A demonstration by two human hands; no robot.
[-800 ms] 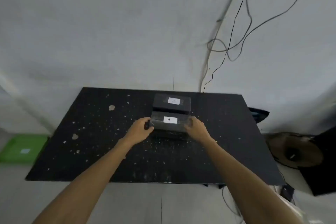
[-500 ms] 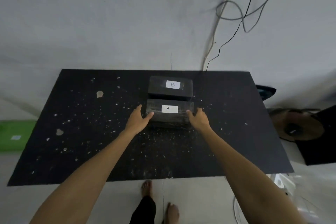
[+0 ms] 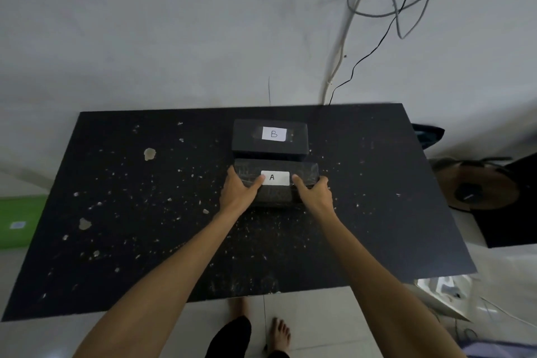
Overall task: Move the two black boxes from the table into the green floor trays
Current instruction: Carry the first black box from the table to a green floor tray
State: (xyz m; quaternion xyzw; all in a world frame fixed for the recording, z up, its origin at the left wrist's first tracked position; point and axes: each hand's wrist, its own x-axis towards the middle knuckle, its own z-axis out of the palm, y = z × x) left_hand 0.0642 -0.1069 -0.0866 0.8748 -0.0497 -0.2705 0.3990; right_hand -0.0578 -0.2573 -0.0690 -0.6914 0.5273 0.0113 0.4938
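Two black boxes sit on the black table (image 3: 145, 212), one behind the other near its middle. The nearer box A (image 3: 276, 192) carries a white label marked A; box B (image 3: 270, 136), labelled B, stands just behind it, against the wall side. My left hand (image 3: 239, 193) grips box A's left end with the thumb on top. My right hand (image 3: 313, 195) grips its right end the same way. Box A looks tilted slightly towards me. A green floor tray (image 3: 17, 221) shows at the far left, partly hidden by the table.
The table top is speckled with pale chips. Cables (image 3: 386, 11) hang on the wall behind. On the floor at the right stand a round brown object (image 3: 482, 186) and a dark box (image 3: 517, 212). My bare feet (image 3: 279, 331) are below the table's near edge.
The view has tilted down and come closer to the table. Both hands have shifted from box A's ends further onto it, thumbs now on its top beside the label.
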